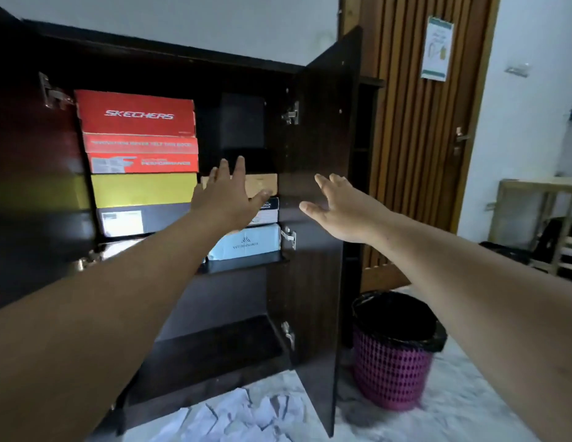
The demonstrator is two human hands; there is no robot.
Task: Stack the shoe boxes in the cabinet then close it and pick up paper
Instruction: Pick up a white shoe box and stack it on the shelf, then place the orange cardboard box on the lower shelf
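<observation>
Dark cabinet [319, 129], stacked shoe boxes [141, 154] inside.

Dark brown cabinet [313, 282], both doors swung open, right door [323, 148] edge-on. On the upper shelf, left stack: red Skechers box [136, 113] on top, second red box [142, 153] beneath, then yellow box [144, 189], then dark box with white label [131, 220]. Right stack: tan box [262, 184] over a white-and-black box [267, 212] over a pale blue box [246, 244]. Crumpled white paper [240, 416] on the floor before the cabinet.
</observation>
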